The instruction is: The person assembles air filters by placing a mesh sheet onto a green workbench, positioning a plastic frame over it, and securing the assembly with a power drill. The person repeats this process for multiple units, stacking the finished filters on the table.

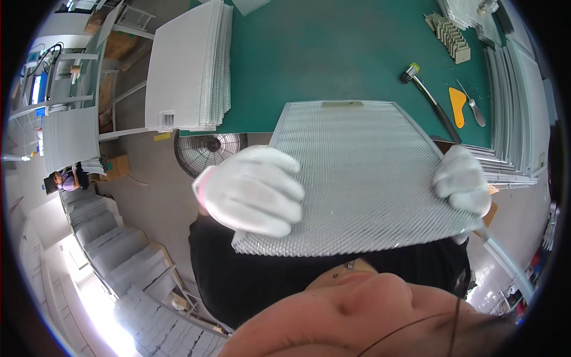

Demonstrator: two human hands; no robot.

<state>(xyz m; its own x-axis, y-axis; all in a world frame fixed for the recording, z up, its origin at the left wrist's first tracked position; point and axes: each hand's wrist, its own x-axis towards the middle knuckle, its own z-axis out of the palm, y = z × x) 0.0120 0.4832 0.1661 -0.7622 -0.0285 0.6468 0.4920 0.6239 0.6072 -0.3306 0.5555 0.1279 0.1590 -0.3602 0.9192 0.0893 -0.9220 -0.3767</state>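
Across my front lies a silver metal mesh panel (357, 178), its far end resting on the green tabletop and its near end close to my body. A thin metal frame edges its far and right sides; the near edge shows bare mesh. My left hand (256, 190), in a white glove, is closed over the panel's left side, with the thumb hidden. On the right side, my white-gloved right hand (464, 181) grips the edge with curled fingers. A pale metal strip (505, 265) extends beyond the near right corner; whether it joins the panel I cannot tell.
The green table (315, 53) carries a stack of mesh panels (187, 65) at left. To the right lie a mallet (428, 98), a yellow scraper (457, 107), a screwdriver (474, 107) and a row of small beige pieces (449, 38). Metal strips (508, 107) line the right edge. A fan (211, 149) stands below.
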